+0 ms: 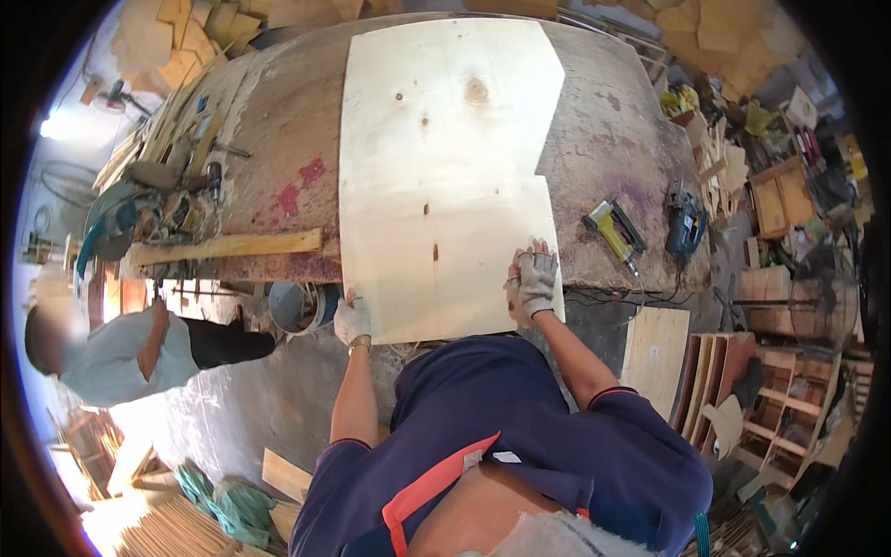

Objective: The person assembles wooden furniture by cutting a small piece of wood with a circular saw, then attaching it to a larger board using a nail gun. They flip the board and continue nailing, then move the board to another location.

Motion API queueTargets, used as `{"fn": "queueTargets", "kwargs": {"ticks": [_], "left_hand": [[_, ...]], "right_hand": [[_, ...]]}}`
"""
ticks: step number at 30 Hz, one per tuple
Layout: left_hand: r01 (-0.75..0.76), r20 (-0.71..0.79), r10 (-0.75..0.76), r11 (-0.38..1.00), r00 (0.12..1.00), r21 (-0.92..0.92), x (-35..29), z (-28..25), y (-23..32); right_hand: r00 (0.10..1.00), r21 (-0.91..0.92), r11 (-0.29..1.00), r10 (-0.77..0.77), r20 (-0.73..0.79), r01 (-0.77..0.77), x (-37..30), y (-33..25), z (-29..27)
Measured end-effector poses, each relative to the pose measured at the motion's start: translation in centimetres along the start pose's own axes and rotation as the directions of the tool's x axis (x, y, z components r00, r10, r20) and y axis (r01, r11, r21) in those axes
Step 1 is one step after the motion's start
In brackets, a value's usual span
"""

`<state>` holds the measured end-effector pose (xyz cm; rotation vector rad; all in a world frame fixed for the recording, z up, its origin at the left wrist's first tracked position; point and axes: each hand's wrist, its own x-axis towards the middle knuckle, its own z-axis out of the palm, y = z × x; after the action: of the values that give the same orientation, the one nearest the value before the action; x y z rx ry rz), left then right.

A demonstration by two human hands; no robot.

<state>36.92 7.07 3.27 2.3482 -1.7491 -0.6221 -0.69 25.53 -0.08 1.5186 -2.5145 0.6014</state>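
A large pale plywood sheet [445,223] lies on the worn workbench and juts past its near edge towards my body. One side of it has an angled, stepped outline at the right, and dark knots dot its face. My left hand [353,320], in a pale glove with a watch at the wrist, grips the sheet's near left edge; its fingers are partly hidden. My right hand [534,281], in a fingerless-tipped glove, lies on top of the sheet near its right edge, fingers extended forward. A yellow-green and black nail gun [614,236] rests right of that hand.
A dark blue power tool [685,223] with a cord sits at the bench's right. At the left lie a wooden strip [227,247] and assorted tools. Another person [139,353] stands at the left near a bucket [297,306]. Wooden boards [654,348] lean at the right.
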Motion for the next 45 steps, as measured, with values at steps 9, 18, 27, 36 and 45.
{"fn": "queueTargets", "kwargs": {"ticks": [9,18,27,36,45], "left_hand": [[-0.027,-0.03,0.027,1.0,0.999,0.013,0.7,0.6,0.7],[-0.024,-0.013,0.024,1.0,1.0,0.006,1.4,1.3,-0.2],[-0.005,0.017,0.005,1.0,1.0,0.019,1.9,1.8,-0.8],[0.005,0.017,-0.005,1.0,1.0,-0.002,1.3,1.0,0.0],[-0.008,-0.006,0.008,0.999,1.0,0.046,1.3,1.1,0.1]], "right_hand": [[0.999,0.102,0.994,0.049,0.0,-0.049,1.0,-0.3,-0.2],[0.998,0.073,0.995,0.066,0.008,-0.067,1.2,-0.6,-0.6],[0.997,0.083,0.994,0.07,0.02,-0.071,1.3,-0.5,-0.5],[0.997,0.086,0.995,0.054,0.05,-0.058,1.3,-0.4,-0.9],[0.997,0.114,0.991,0.071,0.012,-0.072,1.4,-0.3,-0.4]]}}
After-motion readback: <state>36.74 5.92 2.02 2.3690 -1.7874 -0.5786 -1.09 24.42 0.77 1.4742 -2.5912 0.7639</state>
